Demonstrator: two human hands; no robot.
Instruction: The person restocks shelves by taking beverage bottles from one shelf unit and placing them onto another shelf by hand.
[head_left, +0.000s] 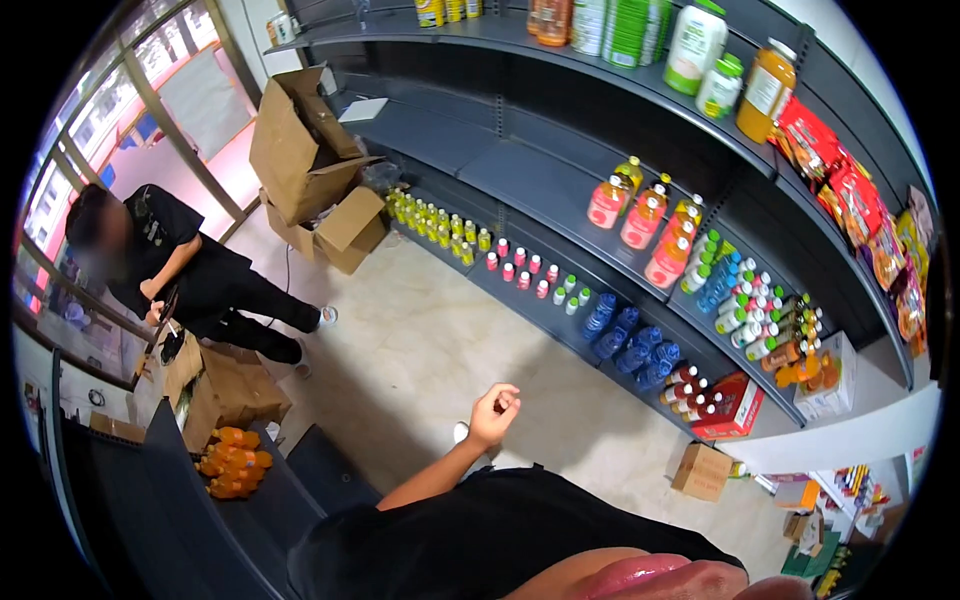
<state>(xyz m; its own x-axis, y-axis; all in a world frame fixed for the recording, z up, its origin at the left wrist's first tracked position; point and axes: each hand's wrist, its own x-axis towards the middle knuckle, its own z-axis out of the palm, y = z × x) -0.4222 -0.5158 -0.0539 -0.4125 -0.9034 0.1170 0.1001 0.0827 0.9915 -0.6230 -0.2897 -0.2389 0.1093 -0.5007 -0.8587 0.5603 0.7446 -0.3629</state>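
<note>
My left hand (495, 415) is held out in front of my black shirt, above the pale floor. Its fingers are curled in loosely, and nothing shows in them. It touches no shelf or bottle. My right hand is out of view. Beyond the left hand, the bottom shelf carries large blue bottles (638, 352), small pink bottles (522, 281), green-capped bottles (571, 283) and rows of yellow-green bottles (440, 226). On the shelf above stand bigger pink drink bottles (643, 222) and small blue bottles (718, 290).
Another person (190, 270) in black stands at the left by glass doors, holding something unclear. Open cardboard boxes (345, 230) sit at the shelf's far end. Orange bottles (235, 462) lie on a low dark shelf at lower left. A small carton (702, 471) rests on the floor at right.
</note>
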